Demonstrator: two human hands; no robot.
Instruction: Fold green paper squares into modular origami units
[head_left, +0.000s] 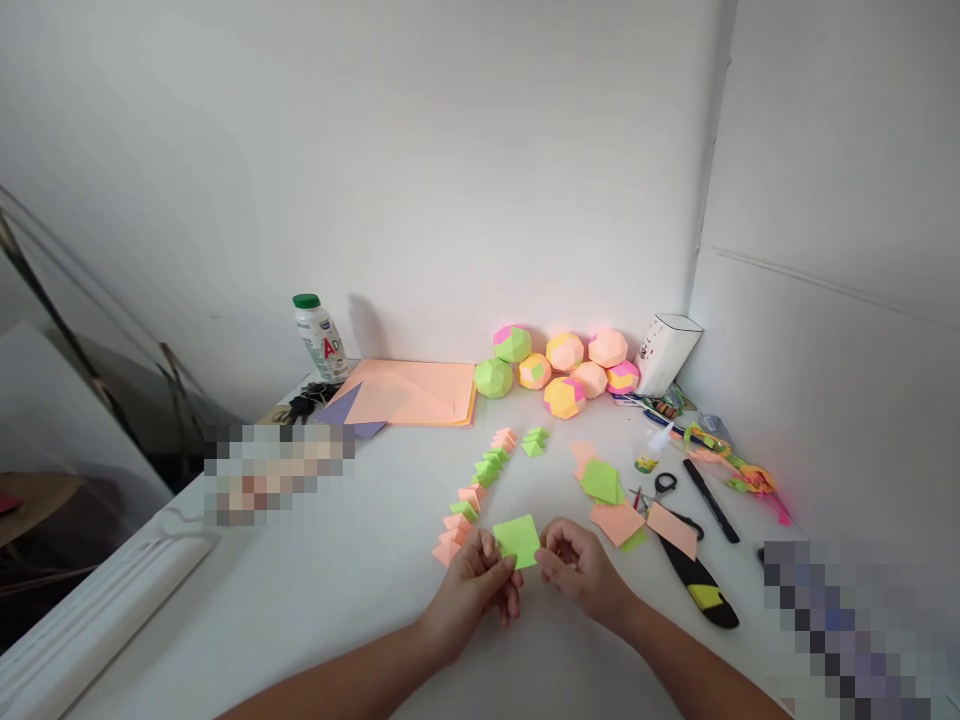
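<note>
My left hand [478, 580] pinches a light green paper square [516, 538] between thumb and fingers at its lower left. At the square's right edge, the curled fingers of my right hand [583, 568] close on the lower corner. The square is held up flat above the table. Just beyond my left hand runs a slanting row of small folded peach and green paper pieces [470, 496], with a short stack of green folded pieces [535, 442] beside its far end. Loose green squares [601, 482] and peach squares [616, 523] lie overlapping past my right hand.
Several faceted paper balls [564, 398] sit by the wall near a white box [667, 355]. On the right lie a glue bottle [651, 452], scissors [665, 484], a black marker [711, 500] and a black-and-yellow cutter [703, 590]. Peach sheets [412, 390] and a white bottle [321, 342] are back left.
</note>
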